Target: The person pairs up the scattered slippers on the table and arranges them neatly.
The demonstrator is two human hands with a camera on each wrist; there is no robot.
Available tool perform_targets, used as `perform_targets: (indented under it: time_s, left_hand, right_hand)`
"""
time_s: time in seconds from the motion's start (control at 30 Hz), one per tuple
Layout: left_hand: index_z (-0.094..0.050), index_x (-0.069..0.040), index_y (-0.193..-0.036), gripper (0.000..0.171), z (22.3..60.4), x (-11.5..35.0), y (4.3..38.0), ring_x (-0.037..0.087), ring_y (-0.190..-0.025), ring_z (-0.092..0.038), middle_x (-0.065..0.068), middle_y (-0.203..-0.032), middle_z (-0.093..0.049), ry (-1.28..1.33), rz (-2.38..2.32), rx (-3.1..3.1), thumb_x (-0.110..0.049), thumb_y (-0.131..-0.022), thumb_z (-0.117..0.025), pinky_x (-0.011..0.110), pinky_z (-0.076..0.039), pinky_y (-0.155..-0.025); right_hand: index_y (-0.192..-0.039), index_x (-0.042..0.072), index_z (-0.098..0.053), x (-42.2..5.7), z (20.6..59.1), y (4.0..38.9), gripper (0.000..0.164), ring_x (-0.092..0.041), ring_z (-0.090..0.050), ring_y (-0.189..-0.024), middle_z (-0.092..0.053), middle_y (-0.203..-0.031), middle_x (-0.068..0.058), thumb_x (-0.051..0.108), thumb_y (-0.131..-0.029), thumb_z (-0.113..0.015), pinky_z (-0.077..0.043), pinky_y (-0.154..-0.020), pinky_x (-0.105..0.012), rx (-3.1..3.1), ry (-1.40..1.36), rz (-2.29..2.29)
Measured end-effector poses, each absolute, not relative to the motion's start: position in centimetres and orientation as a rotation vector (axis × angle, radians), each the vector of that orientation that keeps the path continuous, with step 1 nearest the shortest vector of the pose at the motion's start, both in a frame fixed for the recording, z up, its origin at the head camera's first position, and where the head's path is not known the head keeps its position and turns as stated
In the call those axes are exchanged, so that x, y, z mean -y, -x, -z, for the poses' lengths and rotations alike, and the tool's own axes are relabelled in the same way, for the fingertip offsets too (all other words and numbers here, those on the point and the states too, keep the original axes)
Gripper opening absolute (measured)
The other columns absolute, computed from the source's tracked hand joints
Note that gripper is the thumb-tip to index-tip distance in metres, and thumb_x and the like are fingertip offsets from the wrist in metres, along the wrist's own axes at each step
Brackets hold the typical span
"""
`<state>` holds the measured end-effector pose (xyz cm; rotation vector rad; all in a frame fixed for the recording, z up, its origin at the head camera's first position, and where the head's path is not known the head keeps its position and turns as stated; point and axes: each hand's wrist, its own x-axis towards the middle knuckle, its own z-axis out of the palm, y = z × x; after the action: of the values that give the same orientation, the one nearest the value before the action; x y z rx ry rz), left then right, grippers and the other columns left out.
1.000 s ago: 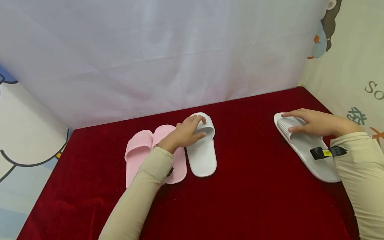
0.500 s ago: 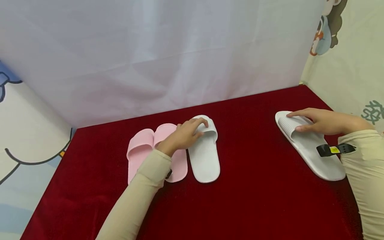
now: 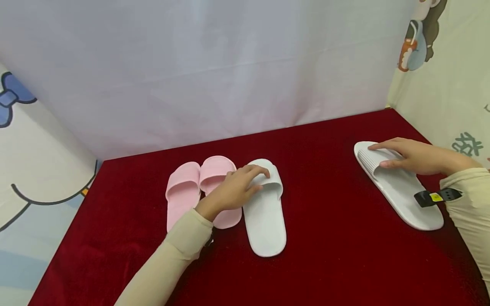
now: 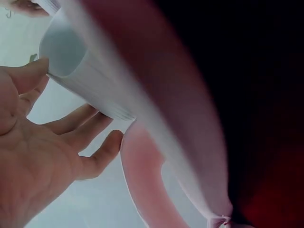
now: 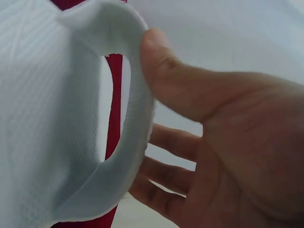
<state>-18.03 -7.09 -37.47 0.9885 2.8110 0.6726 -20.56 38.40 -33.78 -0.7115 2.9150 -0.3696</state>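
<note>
My left hand (image 3: 237,187) reaches across the strap of a white slipper (image 3: 266,229) near the middle of the red cloth, holding it with bent fingers over the top. In the left wrist view, the thumb tip meets the edge of the strap (image 4: 97,88) and the other fingers lie along its far side. Off to the right, my right hand (image 3: 419,158) holds a second white slipper (image 3: 402,197), which lies slanted. The right wrist view shows that thumb on the rim of the strap (image 5: 140,114), with the fingers partly hidden behind it.
Two pink slippers, a left one (image 3: 181,202) and a right one (image 3: 217,165), lie side by side left of the nearer white slipper. Red cloth (image 3: 321,182) separates the white slippers. A pale curtain (image 3: 229,76) rises behind, and printed sheets stand at both sides.
My left hand has drawn its white slipper toward me and slightly right, beside the pink pair. The right hand keeps its place on the other white slipper. The view has shifted a little.
</note>
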Motion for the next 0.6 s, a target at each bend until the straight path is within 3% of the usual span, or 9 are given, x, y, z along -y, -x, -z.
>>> perform_targets:
  time_s: [0.1,0.27,0.37,0.53,0.6]
  left_hand:
    - [-0.055,-0.025,-0.125,0.026,37.8,7.2,17.2,0.028,-0.127,-0.055,0.01,-0.138,-0.055,-1.056,-0.681,-2.822,-0.019,-0.1,-0.06,0.053,-0.041,-0.093]
    - [-0.056,-0.024,-0.125,0.027,38.0,7.7,15.8,0.031,-0.123,-0.058,0.014,-0.137,-0.055,-1.16,-0.666,-2.841,-0.018,-0.099,-0.062,0.051,-0.046,-0.091]
    - [-0.056,-0.023,-0.124,0.028,38.0,8.0,15.2,0.033,-0.125,-0.057,0.015,-0.137,-0.055,-1.191,-0.693,-2.832,-0.016,-0.098,-0.063,0.05,-0.047,-0.097]
    - [-0.057,-0.02,-0.124,0.028,38.0,8.3,14.4,0.032,-0.13,-0.054,0.015,-0.137,-0.055,-1.194,-0.739,-2.801,-0.017,-0.097,-0.064,0.048,-0.047,-0.104]
    - [-0.057,-0.02,-0.124,0.028,38.0,8.4,14.2,0.031,-0.13,-0.054,0.015,-0.136,-0.055,-1.192,-0.751,-2.794,-0.017,-0.097,-0.065,0.048,-0.047,-0.104]
  right_hand:
    - [-0.138,0.011,-0.057,-38.9,34.2,20.3,0.053,-0.023,-0.049,-0.118,-0.057,-0.135,-0.017,0.022,-0.089,-0.074,-0.046,-0.085,-0.031,-2.933,0.726,0.387]
    - [-0.137,0.01,-0.057,-39.7,34.7,19.8,0.052,0.011,-0.034,-0.113,-0.057,-0.135,-0.015,0.017,-0.089,-0.074,-0.042,-0.083,-0.019,-2.936,0.803,0.451]
    - [-0.136,0.009,-0.058,-40.0,34.7,19.7,0.052,0.022,-0.026,-0.11,-0.057,-0.135,-0.014,0.012,-0.087,-0.074,-0.038,-0.082,-0.011,-2.926,0.885,0.478]
    - [-0.136,0.01,-0.057,-40.4,34.4,19.5,0.053,0.021,-0.03,-0.108,-0.056,-0.133,-0.01,0.009,-0.086,-0.075,-0.043,-0.078,-0.014,-2.908,0.923,0.471]
    - [-0.135,0.011,-0.058,-40.4,34.4,19.4,0.054,0.019,-0.034,-0.107,-0.056,-0.13,-0.003,0.009,-0.085,-0.076,-0.046,-0.076,-0.017,-2.899,0.936,0.49]
